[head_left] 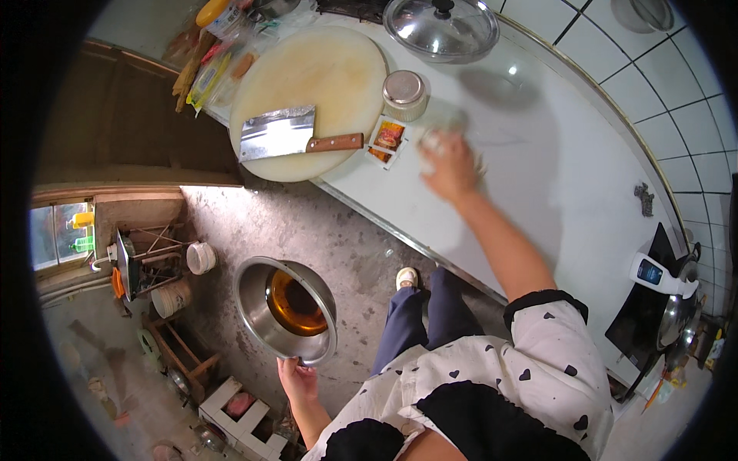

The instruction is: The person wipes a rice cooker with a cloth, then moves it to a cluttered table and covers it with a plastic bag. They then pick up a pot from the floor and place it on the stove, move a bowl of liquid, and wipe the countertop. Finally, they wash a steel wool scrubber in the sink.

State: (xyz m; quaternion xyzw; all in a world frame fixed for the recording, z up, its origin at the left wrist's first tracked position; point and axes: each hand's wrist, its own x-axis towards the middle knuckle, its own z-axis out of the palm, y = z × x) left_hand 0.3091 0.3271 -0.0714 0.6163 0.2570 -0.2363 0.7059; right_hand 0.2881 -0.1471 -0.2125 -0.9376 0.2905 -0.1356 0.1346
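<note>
My left hand (297,377) grips the rim of a stainless steel basin (253,308), held out over the floor and tilted, with dark amber liquid (295,302) inside. On the white countertop, my right hand (450,164) is blurred and pressed on a pale crumpled cloth or similar thing (431,143). Left of that hand lie small orange sachets (388,136), just below a glass jar with a metal lid (404,92). A cleaver with a wooden handle (277,133) rests flat on the round cutting board (323,69).
A glass pot lid (441,34) sits at the counter's back. To the right are a steel wool scrap (644,199), a white spray bottle (657,275) and a black cooktop (628,328). The counter edge (403,236) runs diagonally. Buckets (201,257) and a wooden stool frame (184,351) stand on the floor.
</note>
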